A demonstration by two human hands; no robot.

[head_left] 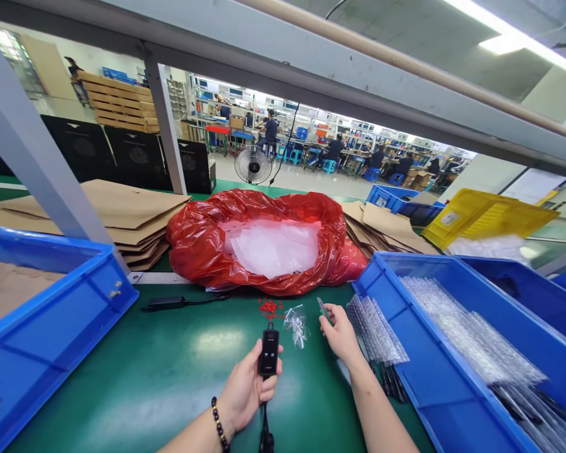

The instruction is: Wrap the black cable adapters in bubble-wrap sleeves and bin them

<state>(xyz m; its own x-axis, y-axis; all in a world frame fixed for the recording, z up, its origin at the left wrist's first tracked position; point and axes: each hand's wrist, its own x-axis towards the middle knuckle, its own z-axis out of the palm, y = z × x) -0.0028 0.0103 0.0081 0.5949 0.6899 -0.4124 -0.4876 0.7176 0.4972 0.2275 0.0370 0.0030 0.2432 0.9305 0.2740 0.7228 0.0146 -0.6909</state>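
My left hand (240, 391), with a beaded bracelet at its wrist, grips a small black controller box (269, 353) upright, its face towards me. A black cable leaves both ends of the box. To the right, my right hand (342, 333) pinches a thin, flat greyish strip (321, 306) between thumb and fingers; its exact kind is unclear. Small red rings (270, 308) lie in a loose pile just beyond the box. Between the hands rests a crumpled clear plastic bag (296, 327). Another black box with a cable (165, 303) lies on the green mat (170, 365) at left.
A red plastic bag (198, 251) full of white translucent sleeves stands behind the mat. Blue bins flank me: a left bin (94, 296) and a right bin (434, 390) with bubble-wrapped items. Bubble-wrap pouches (377, 330) lean there. Flat cardboard (122, 207) and a shelf frame stand beyond.
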